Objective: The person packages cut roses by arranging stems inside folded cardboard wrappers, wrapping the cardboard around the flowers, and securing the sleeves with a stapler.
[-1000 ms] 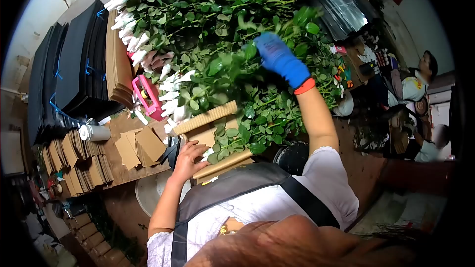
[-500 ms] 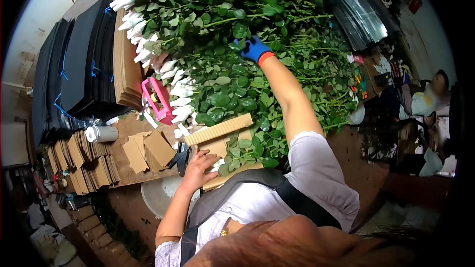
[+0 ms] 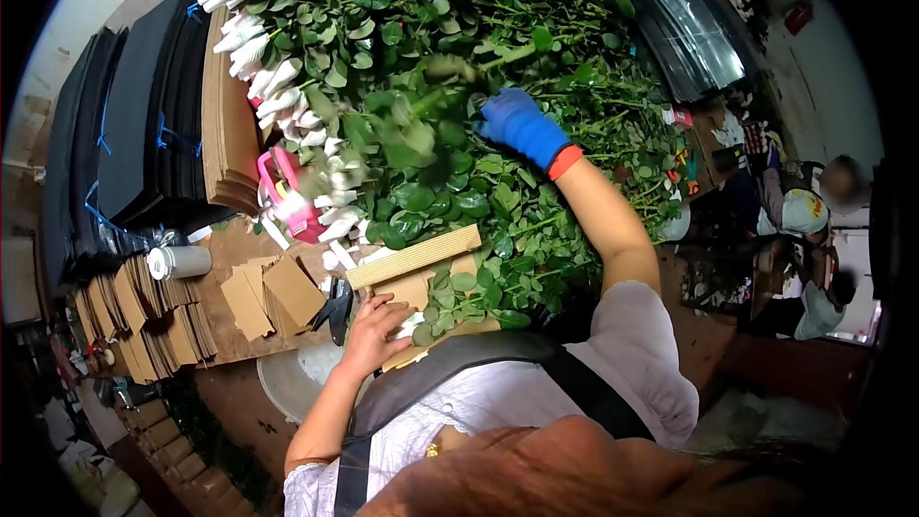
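My left hand [image 3: 371, 330] is bare and lies flat, fingers stretched over the edge of a corrugated cardboard wrap [image 3: 416, 258]. Its fingertips touch a white-wrapped flower head [image 3: 408, 324] beside leafy stems [image 3: 464, 297] inside the wrap. Over the large heap of leafy rose stems [image 3: 498, 196], my right hand [image 3: 525, 126] wears a blue glove with a red cuff. Its fingers are closed round a rose stem whose leaves [image 3: 407, 134] are smeared by motion. White-wrapped flower heads [image 3: 278, 86] line the heap's left side.
A pink plastic tool [image 3: 290, 196] stands by the flower heads. Cardboard pieces [image 3: 273, 295], a white canister [image 3: 180, 261] and tall stacks of dark sheets [image 3: 153, 124] are on the left. Shiny dark sheets [image 3: 691, 33] lie at upper right. Other people [image 3: 809, 206] are at far right.
My right hand has drawn back from the heap, toward me and to the right, with a rose stem moving in it. My left hand stays on the cardboard wrap. The view has shifted slightly.
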The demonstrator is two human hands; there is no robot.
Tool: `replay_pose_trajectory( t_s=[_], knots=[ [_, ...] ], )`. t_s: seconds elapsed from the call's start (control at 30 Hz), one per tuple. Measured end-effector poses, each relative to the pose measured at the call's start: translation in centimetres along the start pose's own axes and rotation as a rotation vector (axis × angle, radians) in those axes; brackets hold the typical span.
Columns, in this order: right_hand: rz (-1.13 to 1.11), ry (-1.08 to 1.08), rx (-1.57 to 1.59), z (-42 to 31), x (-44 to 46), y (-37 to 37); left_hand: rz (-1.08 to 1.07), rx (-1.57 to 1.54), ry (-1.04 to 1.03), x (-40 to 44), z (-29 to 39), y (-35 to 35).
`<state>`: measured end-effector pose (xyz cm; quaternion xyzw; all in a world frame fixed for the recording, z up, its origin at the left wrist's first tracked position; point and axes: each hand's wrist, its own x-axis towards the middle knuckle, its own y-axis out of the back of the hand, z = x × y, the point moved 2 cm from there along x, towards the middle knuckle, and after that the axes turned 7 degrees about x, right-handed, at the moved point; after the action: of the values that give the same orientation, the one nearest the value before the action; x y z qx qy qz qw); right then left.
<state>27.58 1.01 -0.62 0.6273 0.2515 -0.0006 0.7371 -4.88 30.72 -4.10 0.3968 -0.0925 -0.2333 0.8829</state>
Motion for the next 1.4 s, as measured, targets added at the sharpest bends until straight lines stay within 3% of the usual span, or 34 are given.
replay_pose_trajectory(
  t_s=[0.07,0.17,0.23,0.37,0.43,0.5,0.57,0.6,0.63,0.73,0.77,0.83,0.87,0.9,0.97,1.03,1.07,1.1,1.27,1.4],
  knots=[
    [0.211,0.021,-0.059,0.4,0.3,-3.4,-0.001,-0.003,-0.003,0.1,-0.2,0.0],
    [0.339,0.047,-0.154,0.0,-0.1,-5.9,0.014,0.005,0.003,-0.3,-0.1,0.0],
    [-0.136,-0.004,-0.073,-2.9,-3.5,0.9,0.022,0.005,-0.008,-0.3,0.0,-0.3],
    [-0.027,0.384,0.659,0.1,-4.0,1.7,0.020,-0.009,0.000,-0.3,-0.1,-0.3],
    [-0.276,0.423,0.807,-0.6,-3.5,4.6,0.012,-0.018,-0.001,-0.3,0.1,-0.4],
    [-0.601,0.435,0.698,-1.5,-2.4,4.3,0.011,-0.008,0.002,-0.3,0.0,-0.3],
    [-0.476,0.553,0.682,-3.0,-2.6,3.4,0.016,0.010,-0.005,-0.4,-0.2,-0.4],
    [-0.309,0.472,0.667,-4.0,-4.1,5.3,0.004,-0.007,0.011,-0.6,-0.5,-0.6],
    [-0.271,0.433,0.852,-4.2,-4.0,4.9,-0.006,-0.031,0.027,-0.6,-0.5,-0.8],
    [-0.190,0.623,1.558,-4.1,-4.1,4.1,0.020,-0.034,0.032,-0.8,-0.7,-1.0],
    [-0.040,0.606,1.659,-4.2,-2.6,2.7,0.019,-0.040,0.036,-0.8,-0.7,-1.1],
    [0.258,0.214,1.500,-4.1,-1.7,-0.7,0.033,-0.014,0.010,-0.6,-0.4,-0.6],
    [0.267,0.138,1.252,-3.6,-2.0,-1.4,0.024,-0.002,0.012,-0.6,-0.4,-0.5],
    [0.313,0.165,1.352,-4.0,-2.1,-2.3,0.015,0.008,0.017,-0.6,-0.5,-0.6],
    [0.557,0.321,0.834,-5.1,-4.6,0.9,0.024,-0.003,0.032,-0.6,-0.6,-0.8],
    [0.408,0.405,0.682,-6.0,-6.1,2.4,0.017,-0.017,0.043,-0.7,-0.5,-0.8],
    [0.631,0.517,0.305,-6.0,-5.0,1.3,0.013,-0.025,0.046,-0.7,-0.5,-0.8],
    [0.679,0.492,0.016,-6.2,-4.0,1.2,0.012,-0.031,0.046,-0.5,-0.4,-0.7],
    [0.736,0.358,-0.160,-5.8,-0.6,1.4,0.003,-0.023,0.038,-0.5,-0.4,-0.6],
    [0.914,0.327,-0.138,-4.9,1.3,7.5,0.008,0.011,0.010,-0.5,-0.4,-0.5]
  ],
)
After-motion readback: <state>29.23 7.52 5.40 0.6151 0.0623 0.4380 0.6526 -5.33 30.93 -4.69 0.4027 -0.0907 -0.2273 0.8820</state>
